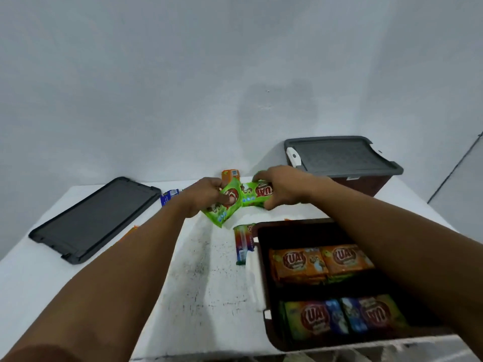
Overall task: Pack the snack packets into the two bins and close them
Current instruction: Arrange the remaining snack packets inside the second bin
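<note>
Surface (209, 283): white, scuffed with dark speckles down the middle; it carries everything below.
Open bin (287, 228): dark brown, at the near right, with no lid on it.
Loose lid (96, 218): dark grey, lying flat on the left side of the surface, well apart from both bins.
Closed bin (366, 184): brown, at the far right against the wall, topped by a grey lid (342, 156) with a white latch at its left end.
Packed packets: two orange packets (298, 265) side by side in the open bin's far row, and two green-and-blue packets (313, 320) in the near row, all with a round red "KUAT" logo.
Left hand (206, 195): fingers curled round a green packet (227, 205), thumb pressed on its face, held above the surface just beyond the open bin.
Right hand (285, 186): clasping a second green packet (257, 195) from above; its edge meets the first.
Green packets' look: bright lime wrappers, glossy, red round logo, small cartoon figures and blue dots; slightly motion-blurred.
Striped packet (244, 244): rainbow-coloured, lying against the open bin's left wall.
Orange packet (231, 175): just behind the hands, partly hidden.
Blue packet (169, 196): beside the left wrist, near the loose lid's far corner.
</note>
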